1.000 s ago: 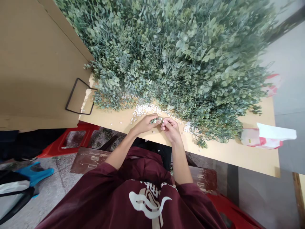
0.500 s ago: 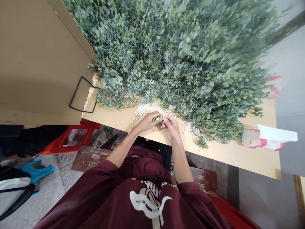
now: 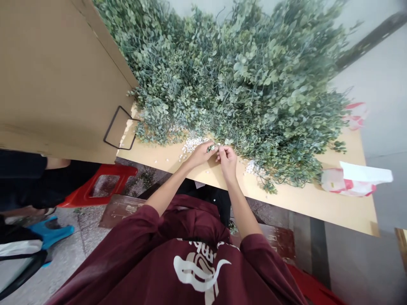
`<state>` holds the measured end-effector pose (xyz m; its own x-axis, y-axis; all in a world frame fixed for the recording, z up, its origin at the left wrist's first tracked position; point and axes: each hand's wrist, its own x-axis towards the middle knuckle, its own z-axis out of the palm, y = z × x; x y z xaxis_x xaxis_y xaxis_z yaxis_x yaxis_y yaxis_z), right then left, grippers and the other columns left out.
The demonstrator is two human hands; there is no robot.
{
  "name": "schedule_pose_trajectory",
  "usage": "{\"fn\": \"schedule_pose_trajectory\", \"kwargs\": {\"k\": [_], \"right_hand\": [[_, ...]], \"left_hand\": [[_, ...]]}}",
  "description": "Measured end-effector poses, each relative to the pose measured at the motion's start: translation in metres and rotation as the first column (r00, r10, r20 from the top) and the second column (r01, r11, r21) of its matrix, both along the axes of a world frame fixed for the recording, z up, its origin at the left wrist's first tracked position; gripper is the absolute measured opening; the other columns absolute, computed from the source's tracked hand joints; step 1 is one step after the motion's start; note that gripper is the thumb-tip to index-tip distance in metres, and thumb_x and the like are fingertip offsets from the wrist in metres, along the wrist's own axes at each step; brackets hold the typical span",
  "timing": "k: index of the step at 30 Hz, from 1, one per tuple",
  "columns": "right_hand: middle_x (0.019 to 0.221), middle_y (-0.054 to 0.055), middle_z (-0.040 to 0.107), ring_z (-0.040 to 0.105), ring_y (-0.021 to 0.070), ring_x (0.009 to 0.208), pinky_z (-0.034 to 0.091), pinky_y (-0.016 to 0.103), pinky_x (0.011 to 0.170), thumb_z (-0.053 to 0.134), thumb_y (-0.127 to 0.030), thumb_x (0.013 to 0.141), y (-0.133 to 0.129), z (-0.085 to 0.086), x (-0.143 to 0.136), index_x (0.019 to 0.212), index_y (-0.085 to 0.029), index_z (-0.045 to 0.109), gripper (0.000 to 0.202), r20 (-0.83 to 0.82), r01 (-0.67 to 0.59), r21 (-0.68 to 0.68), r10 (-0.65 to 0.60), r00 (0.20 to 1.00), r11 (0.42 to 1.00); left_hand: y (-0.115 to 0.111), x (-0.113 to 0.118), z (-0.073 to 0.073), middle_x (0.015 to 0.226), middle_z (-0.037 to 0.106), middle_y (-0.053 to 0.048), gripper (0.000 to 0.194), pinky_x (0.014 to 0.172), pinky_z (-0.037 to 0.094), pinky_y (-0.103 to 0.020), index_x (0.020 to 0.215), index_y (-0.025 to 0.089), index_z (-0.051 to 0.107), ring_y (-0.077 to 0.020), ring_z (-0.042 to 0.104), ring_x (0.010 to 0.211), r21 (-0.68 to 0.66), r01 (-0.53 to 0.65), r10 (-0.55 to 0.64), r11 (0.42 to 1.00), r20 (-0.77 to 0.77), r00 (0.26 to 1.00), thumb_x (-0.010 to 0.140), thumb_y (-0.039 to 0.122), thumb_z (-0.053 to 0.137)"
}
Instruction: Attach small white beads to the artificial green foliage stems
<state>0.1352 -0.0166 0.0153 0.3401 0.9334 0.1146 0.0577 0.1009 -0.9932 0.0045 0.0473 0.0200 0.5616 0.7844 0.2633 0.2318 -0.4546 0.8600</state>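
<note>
My left hand [image 3: 201, 154] is closed on a small leafy sprig [image 3: 211, 148] that shows between thumb and forefinger. My right hand [image 3: 228, 160] meets it fingertip to fingertip, pinching at the sprig's end; what exactly lies in that pinch is too small to make out. Just beyond both hands, small white pieces [image 3: 190, 145] are strewn in a loose heap on the tabletop. A great mass of artificial green foliage [image 3: 229, 84] rises behind them.
A large cardboard box [image 3: 63, 80] stands at the left, beside a thin black wire frame [image 3: 119, 127]. At the table's [image 3: 346, 212] right lies a red-and-white bag [image 3: 333, 180] with a white sheet. A red stool [image 3: 108, 182] and another person's dark clothing are at left.
The whole view has shifted slightly. My hands stay together at the sprig, with the right fingers drawn closer against the left fingertips. More of the person at the left shows.
</note>
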Motion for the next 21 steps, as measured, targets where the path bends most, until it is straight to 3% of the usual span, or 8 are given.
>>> {"fn": "schedule_pose_trajectory", "kwargs": {"k": [4,7,11,14,16,17,19,21], "right_hand": [[0.068,-0.001,0.056,0.053,0.0133,0.059,0.045,0.027,0.059,0.046,-0.045,0.093,-0.007,0.006,0.001,0.092,-0.02,0.064,0.031,0.188,-0.001,0.025,-0.004,0.982,1.0],[0.077,0.004,0.062,0.056,0.0174,0.073,0.047,0.031,0.072,0.044,-0.042,0.095,-0.018,0.014,0.005,0.097,-0.019,0.068,0.033,0.397,-0.026,0.076,-0.006,0.918,0.997],[0.085,0.006,0.064,0.058,0.0197,0.084,0.044,0.034,0.081,0.047,-0.037,0.094,-0.044,0.024,0.019,0.098,-0.02,0.07,0.028,0.487,-0.045,0.146,-0.032,0.873,0.988],[0.075,0.003,0.061,0.057,0.0181,0.074,0.045,0.033,0.074,0.047,-0.039,0.093,-0.069,0.024,0.036,0.097,-0.02,0.07,0.031,0.386,0.133,0.204,-0.204,0.9,0.97],[0.068,0.001,0.057,0.054,0.016,0.064,0.043,0.031,0.064,0.043,-0.042,0.094,-0.088,0.021,0.05,0.092,-0.018,0.07,0.036,0.244,0.302,0.232,-0.356,0.902,0.925],[0.065,0.001,0.055,0.052,0.015,0.06,0.042,0.03,0.06,0.042,-0.044,0.094,-0.098,0.019,0.057,0.089,-0.017,0.07,0.038,0.156,0.395,0.239,-0.437,0.886,0.887],[0.054,-0.002,0.049,0.047,0.0134,0.05,0.039,0.028,0.053,0.04,-0.047,0.094,-0.12,0.015,0.071,0.085,-0.016,0.068,0.043,0.012,0.517,0.225,-0.533,0.846,0.826],[0.051,-0.002,0.048,0.045,0.0133,0.046,0.035,0.027,0.048,0.043,-0.048,0.092,-0.145,0.01,0.082,0.079,-0.015,0.067,0.043,-0.055,0.599,0.214,-0.603,0.796,0.772]], "left_hand": [[-0.003,-0.001,-0.002,0.075,0.051,-0.002,0.037,0.069,0.039,-0.027,0.075,0.017,0.047,-0.0162,0.05,0.074,0.008,-0.031,0.031,1.0,0.009,0.999,0.095,0.047,0.041],[-0.006,-0.003,-0.001,0.077,0.053,-0.003,0.035,0.072,0.041,-0.028,0.075,0.017,0.05,-0.0169,0.051,0.076,0.042,-0.036,0.037,0.998,-0.009,0.999,0.095,0.044,0.043],[-0.023,0.002,0.015,0.09,0.059,-0.007,0.029,0.082,0.044,-0.032,0.089,0.015,0.059,-0.0194,0.055,0.089,0.064,0.078,-0.077,0.995,-0.022,0.997,0.094,0.04,0.044],[-0.047,0.011,0.038,0.116,0.059,-0.011,0.038,0.094,0.044,-0.035,0.117,0.018,0.057,-0.0231,0.055,0.109,0.036,0.317,-0.316,0.948,-0.011,0.949,0.087,0.042,0.057],[-0.062,0.017,0.053,0.134,0.053,-0.011,0.058,0.102,0.04,-0.036,0.132,0.024,0.049,-0.0249,0.05,0.123,0.024,0.534,-0.532,0.845,-0.051,0.845,0.08,0.043,0.067],[-0.067,0.019,0.059,0.138,0.051,-0.01,0.063,0.105,0.038,-0.036,0.136,0.026,0.047,-0.0254,0.048,0.127,0.029,0.585,-0.582,0.81,-0.079,0.809,0.079,0.044,0.068],[-0.066,0.019,0.066,0.143,0.049,-0.008,0.059,0.109,0.035,-0.037,0.138,0.027,0.046,-0.025,0.046,0.131,0.085,0.572,-0.558,0.816,-0.147,0.817,0.083,0.043,0.064],[-0.05,0.014,0.069,0.139,0.053,-0.008,0.045,0.108,0.035,-0.038,0.133,0.026,0.051,-0.0241,0.048,0.128,0.19,0.418,-0.382,0.888,-0.196,0.903,0.091,0.039,0.054]]}}
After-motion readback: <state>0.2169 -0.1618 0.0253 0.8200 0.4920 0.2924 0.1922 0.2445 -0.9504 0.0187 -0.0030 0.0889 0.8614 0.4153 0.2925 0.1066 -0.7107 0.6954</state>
